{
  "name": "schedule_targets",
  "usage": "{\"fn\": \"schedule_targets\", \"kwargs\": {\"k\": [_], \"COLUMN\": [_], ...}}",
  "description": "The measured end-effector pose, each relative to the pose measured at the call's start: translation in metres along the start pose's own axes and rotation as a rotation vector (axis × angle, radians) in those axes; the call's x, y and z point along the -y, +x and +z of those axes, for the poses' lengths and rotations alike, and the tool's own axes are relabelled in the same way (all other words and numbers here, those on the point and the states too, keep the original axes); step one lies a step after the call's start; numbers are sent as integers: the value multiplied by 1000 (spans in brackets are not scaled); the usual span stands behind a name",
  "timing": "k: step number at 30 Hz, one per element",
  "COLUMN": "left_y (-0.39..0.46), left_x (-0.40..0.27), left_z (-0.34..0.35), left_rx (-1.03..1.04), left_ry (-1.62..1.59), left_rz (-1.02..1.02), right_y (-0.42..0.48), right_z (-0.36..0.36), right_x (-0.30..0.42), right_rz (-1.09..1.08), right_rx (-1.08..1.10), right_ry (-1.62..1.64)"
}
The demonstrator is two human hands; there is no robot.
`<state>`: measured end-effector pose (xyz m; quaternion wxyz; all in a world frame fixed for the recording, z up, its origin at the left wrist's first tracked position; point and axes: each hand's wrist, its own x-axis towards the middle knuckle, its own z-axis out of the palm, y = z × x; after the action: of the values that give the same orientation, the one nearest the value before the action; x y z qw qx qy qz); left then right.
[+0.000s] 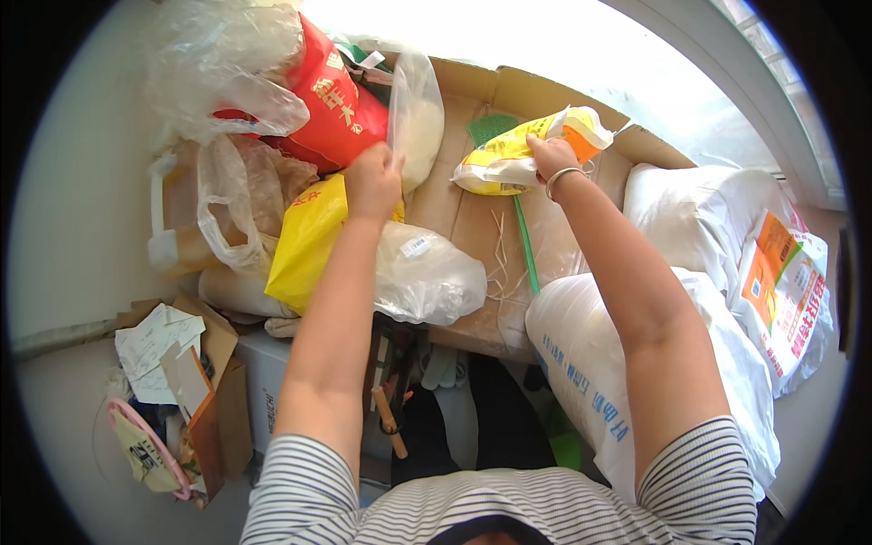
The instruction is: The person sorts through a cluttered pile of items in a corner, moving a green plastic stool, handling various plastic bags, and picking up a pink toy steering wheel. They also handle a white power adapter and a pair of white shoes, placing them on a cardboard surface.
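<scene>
My right hand (555, 160) grips a yellow, white and orange plastic packet (507, 151) above the cardboard at the back. A fly swatter's green mesh head (492, 128) shows behind the packet, and its green handle (526, 242) runs out below. My left hand (375, 180) is closed at the edge of a clear plastic bag (417, 109) with pale contents; its fingertips are partly hidden. Beside that hand are a red bag (340, 102) with printing and a yellow bag (306, 238). A translucent white bag (432, 276) lies below it.
White woven sacks (579, 347) stand at the right, with a printed plastic bag (783, 300) against them. At the left are a clear jug (184, 218) of yellowish liquid and an open cardboard box (221, 402) holding papers. Pale string (501, 262) lies on the cardboard sheet (443, 184).
</scene>
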<state>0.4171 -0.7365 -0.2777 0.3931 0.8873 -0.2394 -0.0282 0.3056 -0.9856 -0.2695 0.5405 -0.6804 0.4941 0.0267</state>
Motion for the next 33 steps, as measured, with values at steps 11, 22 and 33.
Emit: {"fn": "schedule_targets", "kwargs": {"k": [11, 22, 33], "left_y": [-121, -138, -154], "left_x": [-10, 6, 25], "left_z": [-50, -56, -48], "left_rx": [31, 67, -2], "left_ry": [-175, -150, -113], "left_rz": [-178, -112, -279], "right_y": [18, 27, -3], "right_z": [17, 52, 149], "right_x": [10, 95, 142], "right_rz": [-321, -318, -306], "right_rx": [-224, -95, 449], "right_ry": [-542, 62, 469]}}
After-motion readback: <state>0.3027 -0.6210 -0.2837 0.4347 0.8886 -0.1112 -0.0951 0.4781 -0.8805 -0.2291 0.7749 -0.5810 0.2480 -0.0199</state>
